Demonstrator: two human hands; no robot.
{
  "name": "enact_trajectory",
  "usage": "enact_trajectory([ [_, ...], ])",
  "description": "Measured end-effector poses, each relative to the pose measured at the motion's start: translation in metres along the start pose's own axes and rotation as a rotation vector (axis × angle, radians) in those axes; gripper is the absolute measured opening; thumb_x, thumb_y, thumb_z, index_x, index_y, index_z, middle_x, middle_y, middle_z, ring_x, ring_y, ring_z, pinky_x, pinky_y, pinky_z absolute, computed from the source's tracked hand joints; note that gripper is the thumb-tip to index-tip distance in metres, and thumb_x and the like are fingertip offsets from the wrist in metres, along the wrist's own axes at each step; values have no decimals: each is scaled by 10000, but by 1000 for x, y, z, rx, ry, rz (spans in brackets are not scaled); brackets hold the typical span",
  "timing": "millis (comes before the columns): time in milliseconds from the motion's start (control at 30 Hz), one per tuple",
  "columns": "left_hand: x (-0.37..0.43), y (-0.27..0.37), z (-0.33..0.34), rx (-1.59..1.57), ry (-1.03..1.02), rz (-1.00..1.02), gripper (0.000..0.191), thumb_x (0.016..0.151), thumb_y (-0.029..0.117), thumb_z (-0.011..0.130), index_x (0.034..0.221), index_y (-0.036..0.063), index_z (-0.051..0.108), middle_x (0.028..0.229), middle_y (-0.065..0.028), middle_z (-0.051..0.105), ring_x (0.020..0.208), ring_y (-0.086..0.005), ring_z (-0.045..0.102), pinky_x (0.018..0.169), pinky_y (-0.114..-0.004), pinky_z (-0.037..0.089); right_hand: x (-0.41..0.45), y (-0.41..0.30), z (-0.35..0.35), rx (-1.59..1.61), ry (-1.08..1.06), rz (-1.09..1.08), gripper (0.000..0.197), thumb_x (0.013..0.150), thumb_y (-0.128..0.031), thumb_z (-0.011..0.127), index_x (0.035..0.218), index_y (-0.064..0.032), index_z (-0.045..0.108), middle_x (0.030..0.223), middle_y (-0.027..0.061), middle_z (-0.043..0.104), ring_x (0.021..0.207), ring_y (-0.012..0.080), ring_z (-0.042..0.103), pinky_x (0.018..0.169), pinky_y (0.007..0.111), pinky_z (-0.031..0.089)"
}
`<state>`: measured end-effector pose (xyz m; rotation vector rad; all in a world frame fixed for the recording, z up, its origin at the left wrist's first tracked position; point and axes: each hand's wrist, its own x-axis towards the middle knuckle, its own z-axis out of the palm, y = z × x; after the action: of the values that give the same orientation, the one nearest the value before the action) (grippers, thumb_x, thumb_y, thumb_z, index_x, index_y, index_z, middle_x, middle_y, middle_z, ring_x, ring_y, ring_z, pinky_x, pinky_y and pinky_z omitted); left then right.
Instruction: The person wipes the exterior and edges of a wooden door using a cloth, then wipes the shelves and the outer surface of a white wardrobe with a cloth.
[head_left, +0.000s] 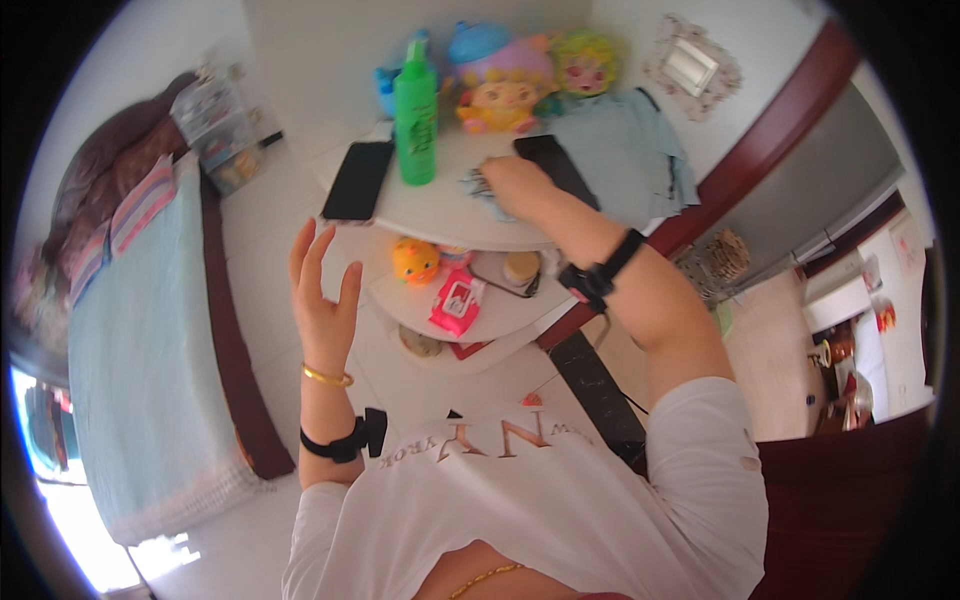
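My right hand (514, 184) grips a small bunched light-blue cloth (484, 196) on the white rounded shelf top (457, 225). Beside that hand lies a dark smartphone (555, 169), partly covered by my forearm, next to a folded light-blue garment (622, 150). My left hand (326, 292) is raised in the air with fingers apart, holding nothing, just below another black smartphone (358, 181) at the shelf's left edge. A green spray bottle (416, 120) stands upright between the left phone and the cloth.
Colourful doll figures (499, 82) stand behind the bottle against the wall. A lower shelf (397, 300) holds an orange chick toy (415, 261), a pink wipes packet (456, 302) and a round jar (521, 268). A bed (150, 360) is at left; a dark red door frame (780, 105) is at right.
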<state>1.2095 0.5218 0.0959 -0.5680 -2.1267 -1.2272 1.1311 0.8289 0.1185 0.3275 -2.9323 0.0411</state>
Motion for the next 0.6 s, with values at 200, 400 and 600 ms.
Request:
enact_trajectory([
  [200,-7,5,8,-75,-53,64,441,816,34,666,1244,34,558,1395,-173,454,1289,-333,438,1066,-403,348,-21,-14,4,112,53,-71,125,803,-100,569,825,-20,663,882,201,665,864,363,659,745,464,526],
  [400,-15,-1,13,-57,-67,25,441,828,24,653,1257,31,547,1406,-174,447,1302,-330,429,1070,-413,344,-85,-29,-3,185,311,-301,174,777,-49,575,944,-21,615,999,143,618,957,329,598,829,402,493],
  [600,-11,15,16,31,-19,151,425,864,34,617,1280,55,537,1423,-130,450,1279,-290,459,1000,-383,407,-97,-25,-11,412,429,-458,304,788,-24,549,1087,-12,598,1072,143,624,999,332,588,863,400,484],
])
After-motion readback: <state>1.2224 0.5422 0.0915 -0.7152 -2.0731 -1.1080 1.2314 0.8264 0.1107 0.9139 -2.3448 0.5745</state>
